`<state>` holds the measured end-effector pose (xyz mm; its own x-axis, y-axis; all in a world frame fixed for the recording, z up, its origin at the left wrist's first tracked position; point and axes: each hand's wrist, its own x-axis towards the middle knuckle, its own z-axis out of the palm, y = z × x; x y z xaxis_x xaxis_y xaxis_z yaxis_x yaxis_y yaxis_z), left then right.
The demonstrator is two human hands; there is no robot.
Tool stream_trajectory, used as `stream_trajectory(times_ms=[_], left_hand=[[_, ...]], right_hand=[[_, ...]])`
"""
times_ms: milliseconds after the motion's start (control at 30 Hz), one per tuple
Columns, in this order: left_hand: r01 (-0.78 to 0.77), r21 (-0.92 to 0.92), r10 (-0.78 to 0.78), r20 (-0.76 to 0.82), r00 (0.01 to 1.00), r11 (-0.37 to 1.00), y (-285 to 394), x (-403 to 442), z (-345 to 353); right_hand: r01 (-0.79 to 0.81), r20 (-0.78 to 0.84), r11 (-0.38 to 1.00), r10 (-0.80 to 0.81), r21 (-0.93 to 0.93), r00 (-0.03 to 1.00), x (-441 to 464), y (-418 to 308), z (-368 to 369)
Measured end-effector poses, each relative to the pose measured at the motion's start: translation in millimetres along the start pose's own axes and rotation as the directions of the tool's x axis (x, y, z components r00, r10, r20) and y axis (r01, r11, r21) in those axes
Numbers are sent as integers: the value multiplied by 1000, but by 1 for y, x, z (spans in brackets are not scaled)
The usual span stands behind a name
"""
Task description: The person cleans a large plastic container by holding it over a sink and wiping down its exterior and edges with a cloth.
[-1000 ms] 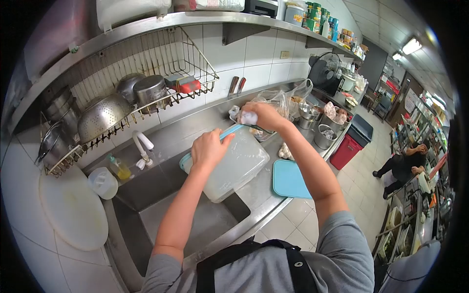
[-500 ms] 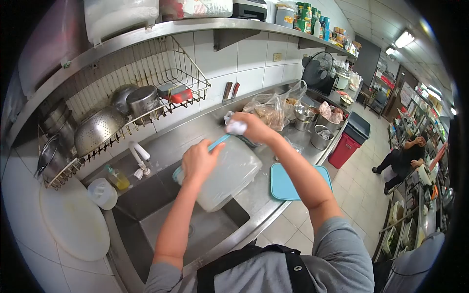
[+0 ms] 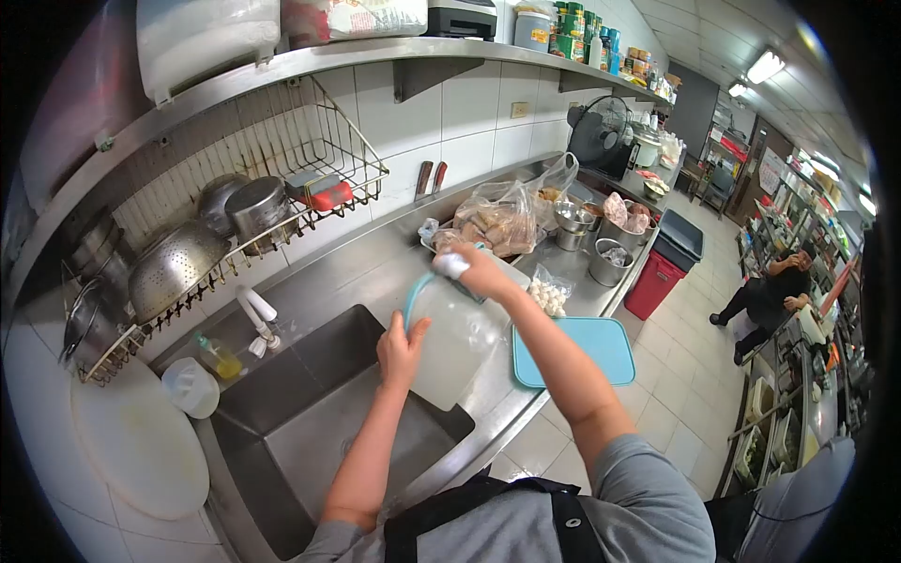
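Your left hand (image 3: 399,357) grips a cloudy, boxy plastic tub (image 3: 455,342); your right hand (image 3: 479,272) clutches a rounded white wad (image 3: 452,266).

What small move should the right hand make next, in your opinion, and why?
Probably slide the white wad along the blue rim of the container, toward the left hand: the right hand has the wad at the rim, the left hand seems to steady the container, and the rim between the hands lies uncovered.
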<state>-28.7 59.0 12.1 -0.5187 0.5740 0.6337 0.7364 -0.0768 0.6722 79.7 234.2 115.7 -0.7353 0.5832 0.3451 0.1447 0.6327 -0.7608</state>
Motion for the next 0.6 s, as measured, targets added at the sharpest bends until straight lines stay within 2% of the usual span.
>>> stream_trajectory(times_ms=[33,67,200,267,300,367,400,467,500,600], left_hand=[[-8,-4,8,18,1000,1000,0,0,7],[-11,-7,11,38,999,1000,-1,-1,14],[61,-129,-30,228,973,990,-3,-9,14],[21,-244,32,209,977,970,-15,-27,22],[-1,-299,63,195,979,954,-19,-34,25],[33,-337,30,179,983,941,-29,-45,32],[55,-356,8,173,985,933,-32,-52,35],[191,-258,-114,285,952,947,-54,-63,46],[253,-205,-176,333,927,946,-54,-64,45],[275,-252,-191,312,931,928,-47,-64,46]], right_hand=[[84,45,993,-80,-89,996,0,3,8],[38,12,978,-36,-206,999,-5,8,17],[-68,-104,983,51,-168,993,-8,30,23],[-91,-185,976,53,-198,981,-11,51,25],[-25,-201,971,-24,-236,979,-15,57,28],[99,-222,944,-174,-314,959,-24,69,34],[72,-233,941,-155,-331,960,-27,65,36],[16,-251,931,-115,-365,961,-33,51,39],[83,-187,910,-171,-406,967,-36,51,42],[321,36,823,-345,-468,938,-50,35,54]])
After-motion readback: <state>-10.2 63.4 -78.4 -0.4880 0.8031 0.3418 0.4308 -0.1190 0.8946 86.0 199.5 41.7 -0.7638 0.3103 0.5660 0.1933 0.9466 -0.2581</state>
